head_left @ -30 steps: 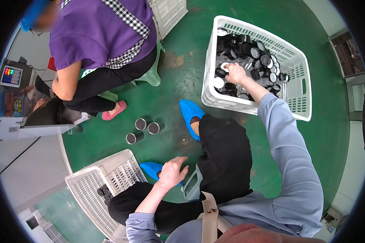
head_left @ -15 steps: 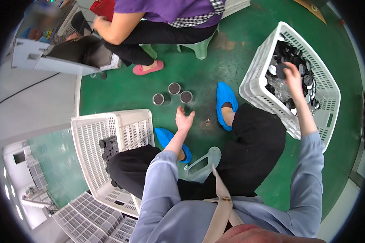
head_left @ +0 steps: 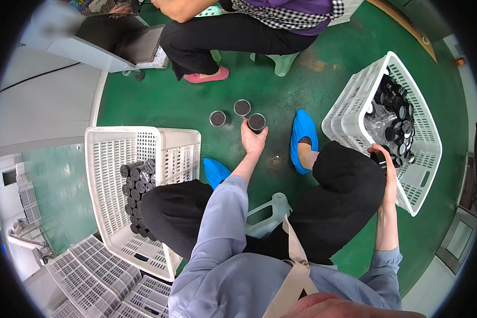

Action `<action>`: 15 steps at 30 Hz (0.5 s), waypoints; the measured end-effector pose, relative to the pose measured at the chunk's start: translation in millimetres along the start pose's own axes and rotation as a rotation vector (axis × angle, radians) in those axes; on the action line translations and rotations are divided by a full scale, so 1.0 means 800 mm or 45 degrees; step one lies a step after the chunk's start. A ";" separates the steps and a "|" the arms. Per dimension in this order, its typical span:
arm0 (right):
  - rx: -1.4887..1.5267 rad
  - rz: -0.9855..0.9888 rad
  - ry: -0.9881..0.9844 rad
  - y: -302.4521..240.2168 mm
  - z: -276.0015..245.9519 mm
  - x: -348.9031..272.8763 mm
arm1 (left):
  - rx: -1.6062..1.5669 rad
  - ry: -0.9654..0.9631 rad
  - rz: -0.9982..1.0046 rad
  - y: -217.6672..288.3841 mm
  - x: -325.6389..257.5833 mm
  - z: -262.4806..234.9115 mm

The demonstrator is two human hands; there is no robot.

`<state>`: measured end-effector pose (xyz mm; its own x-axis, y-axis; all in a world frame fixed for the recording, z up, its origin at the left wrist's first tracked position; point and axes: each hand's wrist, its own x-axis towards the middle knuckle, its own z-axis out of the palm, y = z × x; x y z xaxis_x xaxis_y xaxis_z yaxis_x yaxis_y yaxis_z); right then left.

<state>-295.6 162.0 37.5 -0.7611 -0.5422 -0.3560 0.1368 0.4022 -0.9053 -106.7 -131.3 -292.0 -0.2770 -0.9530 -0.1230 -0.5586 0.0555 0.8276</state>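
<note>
1. Right crate, at 2 o'clock on the green floor: right hand grips a black-capped jar at its rim; lift clear.
2. Left crate, at 9 o'clock, holds rowed jars.
3. Left hand closes on a floor jar at 12 o'clock; keep it upright.

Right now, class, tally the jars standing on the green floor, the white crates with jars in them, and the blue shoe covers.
Jars on the floor: 3
Crates with jars: 2
Shoe covers: 2
Total: 7
</note>
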 end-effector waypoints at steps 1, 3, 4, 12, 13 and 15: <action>0.067 -0.013 0.060 -0.005 0.010 -0.005 | -0.020 0.012 -0.001 -0.002 0.003 0.001; 0.261 -0.039 0.097 -0.006 0.021 -0.011 | -0.022 0.051 0.036 -0.007 0.005 0.004; 0.251 -0.042 0.089 -0.005 0.023 -0.011 | -0.018 0.085 0.081 -0.009 0.006 0.005; -0.094 -0.267 0.085 -0.025 0.025 -0.002 | -0.136 0.098 0.215 0.018 -0.004 -0.019; -0.175 -0.346 0.156 -0.032 0.024 -0.003 | -0.188 0.129 0.258 0.033 -0.011 -0.025; -0.037 -0.483 0.171 -0.046 0.026 -0.006 | -0.330 0.117 0.258 0.069 -0.022 -0.040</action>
<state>-284.1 134.5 67.3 -0.8307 -0.5555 0.0375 -0.1863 0.2139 -0.9589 -107.3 -120.9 -226.8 -0.2839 -0.9538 0.0985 -0.2789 0.1805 0.9432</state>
